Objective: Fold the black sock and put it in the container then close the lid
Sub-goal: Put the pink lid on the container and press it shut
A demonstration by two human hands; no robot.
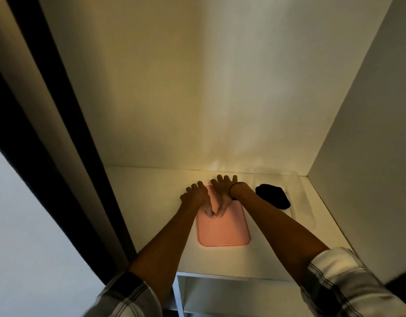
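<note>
A pink lid (pixel 223 232) lies flat on the white shelf (pixel 149 216). My left hand (pixel 195 195) and my right hand (pixel 222 188) both rest on its far end, thumbs pressed on top and fingers wrapped over the far edge. To the right stands a clear container (pixel 296 203), hard to make out against the shelf. The black sock (pixel 273 196), bunched up, lies inside it. The container is open on top.
The shelf sits in a white cupboard niche with a back wall (pixel 197 99) and a right side wall (pixel 362 133) close to the container. A dark door frame (pixel 60 124) runs along the left. Below the shelf's front edge is a lower compartment (pixel 220 296).
</note>
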